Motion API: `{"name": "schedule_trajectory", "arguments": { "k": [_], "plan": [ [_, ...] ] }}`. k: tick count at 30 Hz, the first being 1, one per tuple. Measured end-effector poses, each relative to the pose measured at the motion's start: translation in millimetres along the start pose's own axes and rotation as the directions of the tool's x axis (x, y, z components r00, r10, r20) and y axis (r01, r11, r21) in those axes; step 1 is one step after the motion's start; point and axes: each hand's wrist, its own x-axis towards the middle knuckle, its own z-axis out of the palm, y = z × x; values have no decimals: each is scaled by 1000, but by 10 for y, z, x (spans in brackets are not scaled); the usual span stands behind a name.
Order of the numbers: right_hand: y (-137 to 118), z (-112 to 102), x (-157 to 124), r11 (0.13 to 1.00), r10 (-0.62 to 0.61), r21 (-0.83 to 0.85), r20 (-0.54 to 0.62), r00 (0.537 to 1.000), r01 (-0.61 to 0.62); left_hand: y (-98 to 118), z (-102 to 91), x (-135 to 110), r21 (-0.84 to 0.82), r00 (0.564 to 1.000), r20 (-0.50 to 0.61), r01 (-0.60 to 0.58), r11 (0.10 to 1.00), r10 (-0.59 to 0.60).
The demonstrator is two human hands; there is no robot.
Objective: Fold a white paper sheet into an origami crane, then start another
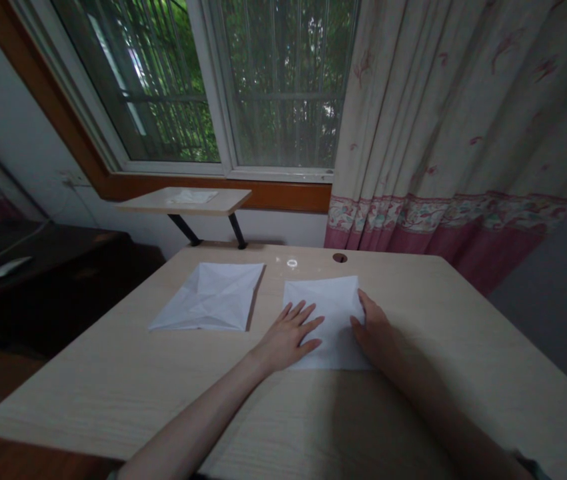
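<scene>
The counter is extended beneath the left grip and the right grip, with room offered rightward. Left of both grips, a creased paper is set apart. Under them, a white sheet is seemingly being steadied; even pressure is probably called for next. The left grip is splayed open; whether the sheet's right edge is pinched by the other cannot be told.

i see narrow lane of desk between creased paper and flatter paper under left hand; broad passage right of right hand. raised shelf on black legs obstructs far left corner.
</scene>
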Motion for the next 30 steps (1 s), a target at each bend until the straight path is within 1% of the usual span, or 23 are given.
{"name": "schedule_trajectory", "arguments": {
  "k": [2,5,8,11,13,15,17,21,23,26,28,30],
  "plan": [
    [4,-11,20,999,16,39,-10,1000,-15,7,-13,2,-2,1000,13,3,1000,-3],
    [-13,-57,44,998,52,33,-10,999,-52,14,-29,4,-3,999,33,4,1000,-4],
    [-48,-122,67,998,65,-9,6,998,-65,8,-20,3,-5,1000,20,-2,1000,2],
    [-71,-169,87,995,52,-88,2,999,-51,1,-4,1,-4,1000,3,-3,1000,3],
    [-75,-182,95,988,50,-148,3,999,-49,4,-5,2,-5,1000,13,1,1000,-1],
    [-76,-187,98,984,79,-161,4,997,-78,9,-13,3,-4,1000,28,3,1000,-3],
    [-81,-194,99,986,140,-90,22,990,-138,13,-20,4,-2,1000,27,2,1000,-2],
    [-105,-216,109,956,268,87,126,955,-280,11,-22,3,2,1000,6,-2,1000,2],
    [-120,-224,123,944,287,131,116,951,-301,11,-21,3,1,1000,13,0,1000,0],
    [-149,-238,152,923,309,220,60,949,-315,16,-19,3,4,1000,10,8,1000,-8],
    [-173,-258,171,889,342,299,68,937,-346,24,-20,3,6,1000,-14,13,1000,-13],
    [-200,-286,187,839,369,388,111,923,-382,33,-25,1,6,999,-36,12,1000,-12]
  ]
}}
